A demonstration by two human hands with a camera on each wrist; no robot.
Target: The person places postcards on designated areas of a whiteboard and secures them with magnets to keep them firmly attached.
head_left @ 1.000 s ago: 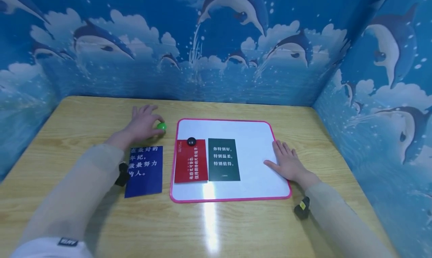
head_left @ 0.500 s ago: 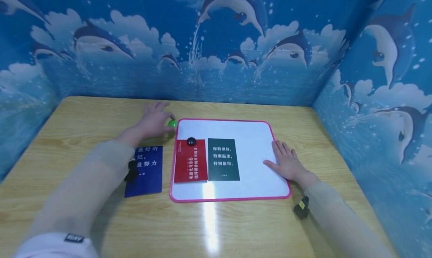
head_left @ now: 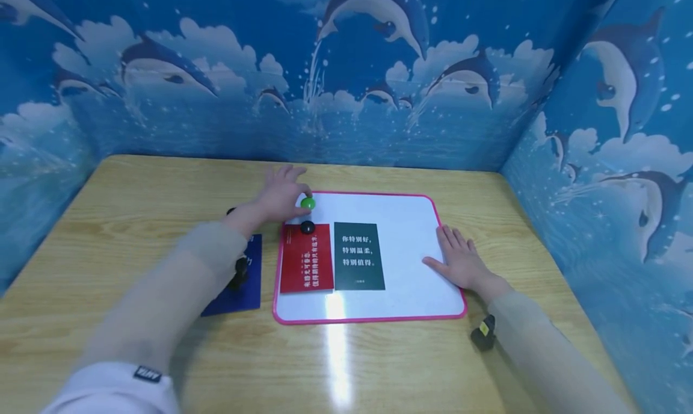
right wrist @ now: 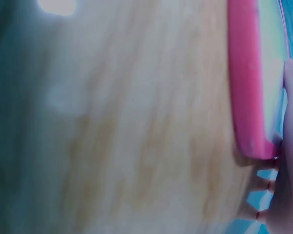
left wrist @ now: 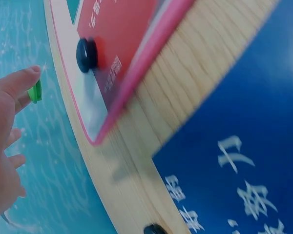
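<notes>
My left hand (head_left: 280, 195) pinches a green round magnet (head_left: 308, 203) between thumb and index finger; its other fingers are spread. In the head view the magnet appears over the upper left of the whiteboard (head_left: 411, 221). The left wrist view shows the green magnet (left wrist: 35, 91) raised off the surface. Just below in the head view, a black round magnet (head_left: 307, 227) sits on the top of a red card (head_left: 306, 263). A dark green card (head_left: 359, 275) lies beside it on the board. My right hand (head_left: 459, 263) rests on the board's right edge, fingers extended.
A blue card (head_left: 250, 287) lies on the wooden table (head_left: 400, 366) left of the board, partly hidden by the left forearm. Another black object (left wrist: 155, 229) is near it. Dolphin-print cloth (head_left: 346, 125) stands behind and to the right of the table.
My left hand has moved right with the green magnet, from the table beside the board to over its upper left corner. The left forearm now covers more of the blue card. My right hand stays put.
</notes>
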